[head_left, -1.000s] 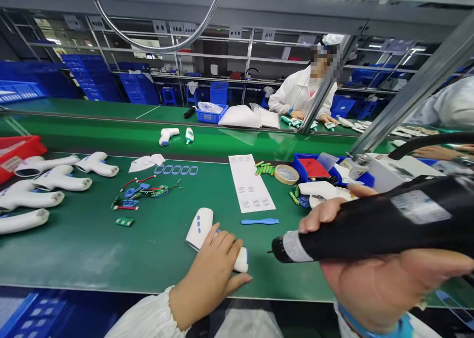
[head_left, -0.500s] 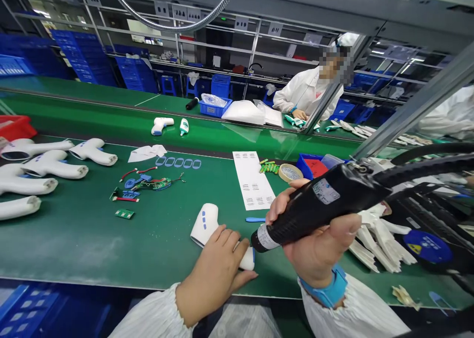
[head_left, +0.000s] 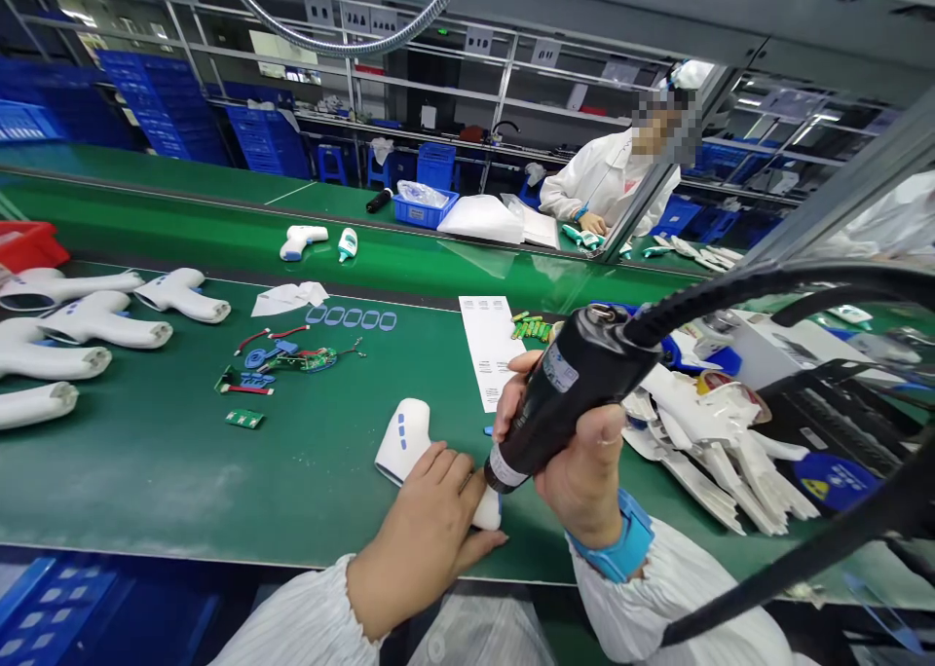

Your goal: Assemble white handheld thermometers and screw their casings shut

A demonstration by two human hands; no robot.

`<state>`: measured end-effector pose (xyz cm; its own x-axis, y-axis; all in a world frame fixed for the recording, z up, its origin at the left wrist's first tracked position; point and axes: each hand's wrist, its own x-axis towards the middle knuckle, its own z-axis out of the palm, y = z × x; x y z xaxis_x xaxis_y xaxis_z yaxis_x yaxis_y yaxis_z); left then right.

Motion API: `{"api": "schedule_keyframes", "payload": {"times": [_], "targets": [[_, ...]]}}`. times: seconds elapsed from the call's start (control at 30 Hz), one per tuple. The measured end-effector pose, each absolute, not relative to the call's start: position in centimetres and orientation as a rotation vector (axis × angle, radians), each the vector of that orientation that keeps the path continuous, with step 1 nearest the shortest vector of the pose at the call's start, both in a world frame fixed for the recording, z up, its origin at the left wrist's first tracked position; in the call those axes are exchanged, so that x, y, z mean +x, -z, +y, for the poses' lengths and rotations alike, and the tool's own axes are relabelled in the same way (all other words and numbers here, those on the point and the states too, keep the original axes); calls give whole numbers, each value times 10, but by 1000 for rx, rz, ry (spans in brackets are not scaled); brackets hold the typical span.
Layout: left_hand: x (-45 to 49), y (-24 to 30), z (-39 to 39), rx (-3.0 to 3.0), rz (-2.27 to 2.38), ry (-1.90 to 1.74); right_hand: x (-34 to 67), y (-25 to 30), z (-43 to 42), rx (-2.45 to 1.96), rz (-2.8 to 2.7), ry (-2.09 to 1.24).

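right grip (head_left: 584, 481) clamped round black driver (head_left: 577, 384), label (head_left: 561, 366) unreadable; left grip (head_left: 424, 525) clamped over white housing (head_left: 410, 434).

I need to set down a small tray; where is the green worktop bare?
The widest free patch of worktop is front left, bordered by the white housings, small green board and left hand. A smaller one lies between the wired boards and printed sheet. It is crowded right of the right hand, where white shell pieces are piled.
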<state>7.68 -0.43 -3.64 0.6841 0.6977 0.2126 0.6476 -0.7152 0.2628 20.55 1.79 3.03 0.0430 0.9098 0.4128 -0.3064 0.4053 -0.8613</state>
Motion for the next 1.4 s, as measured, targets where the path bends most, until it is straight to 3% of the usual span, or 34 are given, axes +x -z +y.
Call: {"api": "schedule_keyframes", "payload": {"times": [0.23,0.47,0.7,0.83,0.9,1.17,1.27,1.4], "targets": [[77,41,-7,2739,1140,-551,203,-29,20,-669,-1153,-1052],[93,39,-22,2576,1427,-669,222,-62,2,-650,-1219,-841],[104,47,-28,2595,1542,-687,280,-79,-30,-1034,-1674,-432],[93,41,-28,2574,1436,-720,311,-67,-47,-1010,-2079,-475],[81,36,-27,2616,1300,-681,325,-54,-53,-1016,-2313,-402],[53,32,-3,3037,822,-370,375,17,-55,-960,-2608,480],[59,17,17,3062,979,-224,387,27,-51,-1028,-2508,610],[76,-15,65,2862,1558,37,391,21,-45,-1132,-2312,616]]}}
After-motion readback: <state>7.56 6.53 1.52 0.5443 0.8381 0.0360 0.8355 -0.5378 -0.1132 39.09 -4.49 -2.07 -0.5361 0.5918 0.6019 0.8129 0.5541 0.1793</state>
